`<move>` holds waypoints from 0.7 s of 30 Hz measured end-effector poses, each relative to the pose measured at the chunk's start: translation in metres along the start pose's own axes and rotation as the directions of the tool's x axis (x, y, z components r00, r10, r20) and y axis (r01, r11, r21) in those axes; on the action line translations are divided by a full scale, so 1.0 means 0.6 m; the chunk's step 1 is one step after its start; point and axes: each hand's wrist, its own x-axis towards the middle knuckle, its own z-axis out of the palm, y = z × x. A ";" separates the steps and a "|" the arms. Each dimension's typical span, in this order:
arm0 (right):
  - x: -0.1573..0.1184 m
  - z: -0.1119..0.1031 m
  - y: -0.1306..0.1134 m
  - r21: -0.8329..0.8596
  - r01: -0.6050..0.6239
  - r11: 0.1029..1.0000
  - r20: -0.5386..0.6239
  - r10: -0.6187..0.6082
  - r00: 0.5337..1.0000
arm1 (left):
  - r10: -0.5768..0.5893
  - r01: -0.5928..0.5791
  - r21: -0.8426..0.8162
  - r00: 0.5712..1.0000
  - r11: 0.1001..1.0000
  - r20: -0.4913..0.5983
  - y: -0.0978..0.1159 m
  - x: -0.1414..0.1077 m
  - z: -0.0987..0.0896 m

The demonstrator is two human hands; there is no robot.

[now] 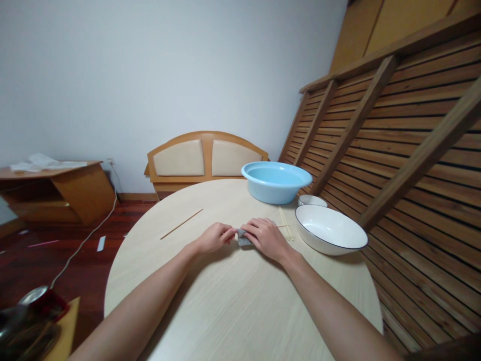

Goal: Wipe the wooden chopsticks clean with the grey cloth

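Note:
Both hands meet over the middle of the round pale table (240,296). My right hand (266,238) is closed on a small grey cloth (244,240). A thin brown stick (283,226) pokes out from the far side of that hand; its middle is hidden. My left hand (216,237) is pinched at the cloth's left edge, and what lies between its fingertips is too small to tell. Another brown stick (182,224) lies slantwise on the table to the left. Pale thin sticks (286,228) rest just right of my right hand.
A light blue basin (276,185) stands at the table's back right. Beside it are a small white bowl (312,201) and a large white bowl (330,230) with a dark rim. Wooden slats (413,165) lean at the right. A red can (45,303) is at lower left.

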 end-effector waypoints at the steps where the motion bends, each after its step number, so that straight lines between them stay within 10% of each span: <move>1: 0.000 0.001 -0.001 -0.007 0.004 1.000 -0.008 -0.004 1.000 | -0.017 0.017 -0.079 1.000 0.997 0.009 -0.001 0.001 0.003; 5: 0.000 0.006 -0.005 -0.019 0.005 1.000 -0.038 -0.006 0.999 | -0.046 0.046 -0.156 0.999 0.987 0.002 -0.009 0.006 0.011; 9: 0.001 0.011 -0.003 0.063 -0.037 0.997 -0.040 0.039 0.998 | 0.130 -0.107 0.217 0.987 0.970 -0.093 -0.016 0.005 0.006; 14: -0.001 0.012 0.004 0.173 -0.100 0.980 -0.020 0.105 0.994 | 0.441 -0.272 0.653 0.891 0.707 -0.107 -0.021 0.001 -0.005; 21: -0.005 0.016 0.009 0.200 -0.127 0.971 -0.029 0.136 0.990 | 0.511 -0.272 0.733 0.851 0.623 -0.118 -0.017 -0.001 -0.004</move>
